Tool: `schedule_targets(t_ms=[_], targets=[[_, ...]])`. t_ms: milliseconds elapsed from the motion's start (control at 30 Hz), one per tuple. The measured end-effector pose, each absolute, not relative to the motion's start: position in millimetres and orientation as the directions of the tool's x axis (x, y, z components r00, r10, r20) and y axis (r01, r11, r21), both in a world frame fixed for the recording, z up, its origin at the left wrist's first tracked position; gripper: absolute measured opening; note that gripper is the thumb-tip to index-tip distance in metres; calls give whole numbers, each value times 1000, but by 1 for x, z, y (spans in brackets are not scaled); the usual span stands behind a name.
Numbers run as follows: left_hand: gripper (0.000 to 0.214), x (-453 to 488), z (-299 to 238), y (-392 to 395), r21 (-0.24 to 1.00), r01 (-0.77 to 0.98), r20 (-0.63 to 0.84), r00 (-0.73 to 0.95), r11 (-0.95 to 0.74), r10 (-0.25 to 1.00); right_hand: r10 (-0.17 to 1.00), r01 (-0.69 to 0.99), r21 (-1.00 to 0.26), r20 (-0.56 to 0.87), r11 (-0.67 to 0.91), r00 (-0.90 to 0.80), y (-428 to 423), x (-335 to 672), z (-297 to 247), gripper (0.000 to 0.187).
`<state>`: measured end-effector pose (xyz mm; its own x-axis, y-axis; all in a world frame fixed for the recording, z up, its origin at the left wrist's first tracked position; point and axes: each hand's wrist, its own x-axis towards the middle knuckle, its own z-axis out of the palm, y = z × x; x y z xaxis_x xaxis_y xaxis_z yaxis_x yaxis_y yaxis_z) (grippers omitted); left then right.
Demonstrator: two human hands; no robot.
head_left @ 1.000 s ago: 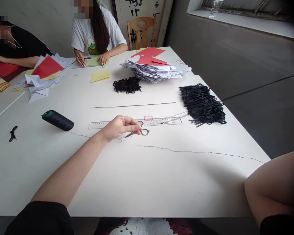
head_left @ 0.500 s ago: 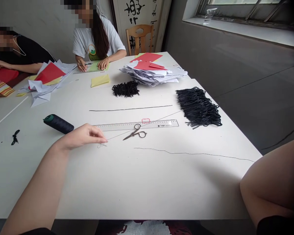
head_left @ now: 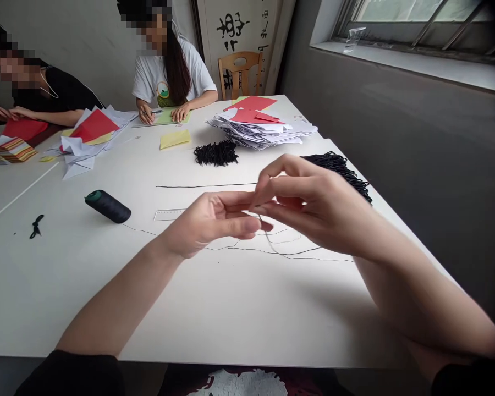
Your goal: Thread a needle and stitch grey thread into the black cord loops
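Note:
My left hand (head_left: 208, 223) and my right hand (head_left: 309, 203) meet above the middle of the white table (head_left: 214, 308), fingertips touching. Both pinch a thin black thread (head_left: 272, 245) that hangs in a loop from the fingers down to the tabletop. A dark spool of thread (head_left: 107, 205) lies on its side to the left, its strand running along the table toward my hands. A clear ruler (head_left: 169, 214) peeks out behind my left hand; the scissors are hidden behind my hands. Another cut thread (head_left: 206, 185) lies straight beyond the ruler.
A pile of black looped cords (head_left: 336, 168) lies at the right edge, a smaller black bundle (head_left: 215, 153) farther back. A stack of white and red paper (head_left: 259, 125) sits behind. Two people work at the far end with coloured sheets (head_left: 91, 129). A wooden chair (head_left: 240, 69) stands at the wall.
My left hand let go of the scissors, pulled a thread leftward, then rose to the middle. My right hand came in from the right and joined it on the thread.

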<state>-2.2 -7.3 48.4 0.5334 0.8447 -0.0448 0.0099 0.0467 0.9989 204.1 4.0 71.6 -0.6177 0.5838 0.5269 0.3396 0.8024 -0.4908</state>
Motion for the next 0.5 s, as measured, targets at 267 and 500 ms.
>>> schedule_targets(t_ms=[267,500], targets=[[27,-9,34,1,980,64,-198,301,187,933,857,-69,-978,204,195,-474,32,201,56,20],[23,-71,27,-7,888,452,-151,123,80,981,942,-135,-938,330,319,-63,62,255,74,19]])
